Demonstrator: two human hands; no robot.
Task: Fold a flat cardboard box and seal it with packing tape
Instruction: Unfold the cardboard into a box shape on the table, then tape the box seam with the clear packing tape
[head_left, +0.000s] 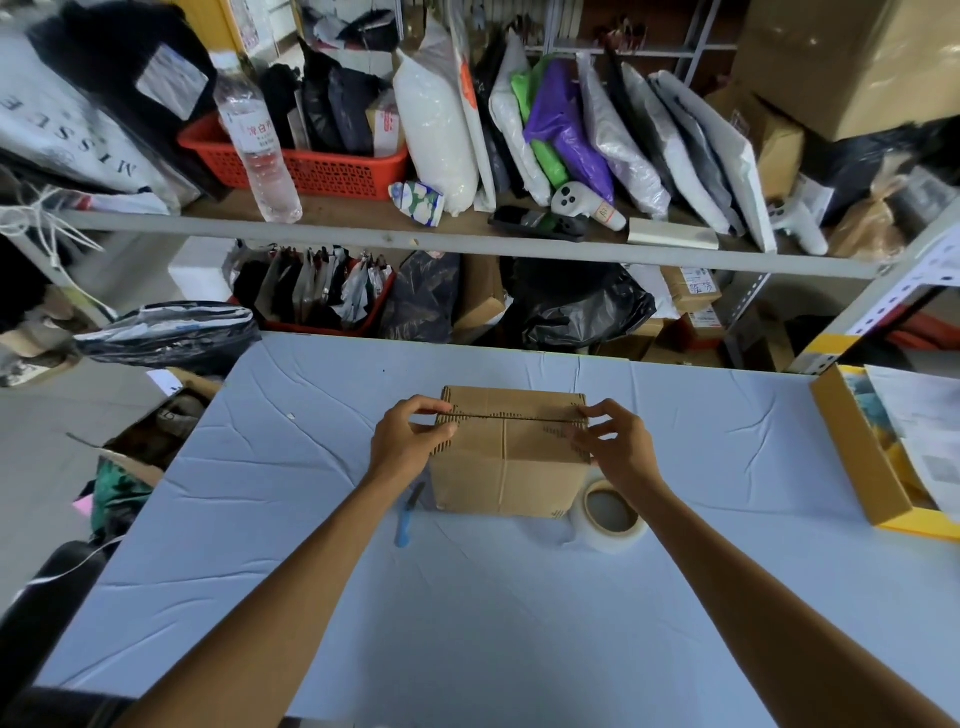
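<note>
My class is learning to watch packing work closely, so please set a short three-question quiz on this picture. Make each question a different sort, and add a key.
1. True or false: the right hand holds the tape roll.
2. What lies on the table just left of the cardboard box? A) red scissors B) blue-handled cutter C) marker pen
3. Counting the left hand, how many hands grip the top of the box?

Key: 1 false, the roll lies on the table by the box's right side; 2 B; 3 two.
</note>
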